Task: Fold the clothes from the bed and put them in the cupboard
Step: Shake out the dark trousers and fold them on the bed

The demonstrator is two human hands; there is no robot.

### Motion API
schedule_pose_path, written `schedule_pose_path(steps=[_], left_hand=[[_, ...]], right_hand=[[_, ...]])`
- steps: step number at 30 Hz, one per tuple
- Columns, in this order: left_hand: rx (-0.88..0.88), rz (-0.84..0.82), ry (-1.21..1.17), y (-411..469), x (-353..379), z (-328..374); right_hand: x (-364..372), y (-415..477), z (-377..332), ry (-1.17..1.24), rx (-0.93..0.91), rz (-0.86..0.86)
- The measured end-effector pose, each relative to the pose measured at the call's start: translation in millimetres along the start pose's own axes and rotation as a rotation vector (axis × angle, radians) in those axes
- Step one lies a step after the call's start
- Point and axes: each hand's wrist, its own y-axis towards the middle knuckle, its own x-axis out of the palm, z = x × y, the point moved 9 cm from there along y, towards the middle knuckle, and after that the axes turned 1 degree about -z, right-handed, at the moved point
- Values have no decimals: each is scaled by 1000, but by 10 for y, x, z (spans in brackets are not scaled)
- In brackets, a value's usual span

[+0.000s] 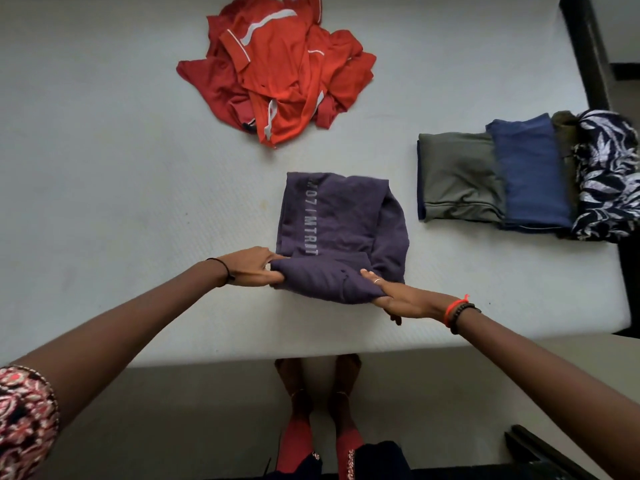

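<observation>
Covering most of the view, the white bed carried everything. Red clothes heap lay unfolded at the far edge, centre. Folded stack sat at the right edge: grey-green, blue, olive and floral pieces overlapping. Purple garment, partly folded with grey lettering up, lay near the near edge, right of centre, well apart from heap and stack. Left hand gripped its near-left fold, fingers curled tight round the cloth. Right hand held the near-right corner, fingers nearly straight on top, cloth tucked into the palm, thumb below. Bare sheet lay open across the whole left half and between garment and heap; only a narrow strip separated the hands from the near edge.
</observation>
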Motion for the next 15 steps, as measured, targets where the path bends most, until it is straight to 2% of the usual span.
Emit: schedule_pose_path(steps=[3,6,9,15], left_hand=[[-60,-49,-181,-120,87,25],[-90,-68,-359,-186,181,8],[-116,-19,-570,-175,199,-100],[-229,342,-895,172,-112,-226]], right_hand=[[84,-136,0,236,46,-107],[13,-196,-31,307,27,-112],[-279,-168,-9,409,9,-12],[-1104,42,96,512,41,342]])
